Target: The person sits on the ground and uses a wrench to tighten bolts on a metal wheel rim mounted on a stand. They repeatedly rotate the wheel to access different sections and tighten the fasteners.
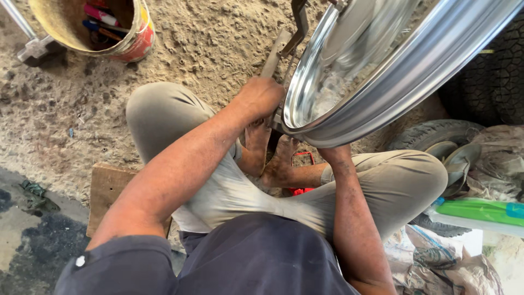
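Note:
A large shiny metal wheel rim [415,65] stands tilted in front of me, held in a rusty metal stand [284,46]. My left hand [261,97] is closed on the rim's lower left edge, next to the stand. My right hand [334,154] reaches up under the rim's bottom edge; its fingers are hidden behind the rim. I sit on a low wooden seat [106,188] with knees apart and bare feet [273,155] together under the rim.
A worn bucket [117,38] with tools stands at top left on the sandy ground. Black tyres [491,82] lie at right, with a sandal [456,164], cloth rags and a green-and-white object [480,213]. A small red thing [300,175] lies by my feet.

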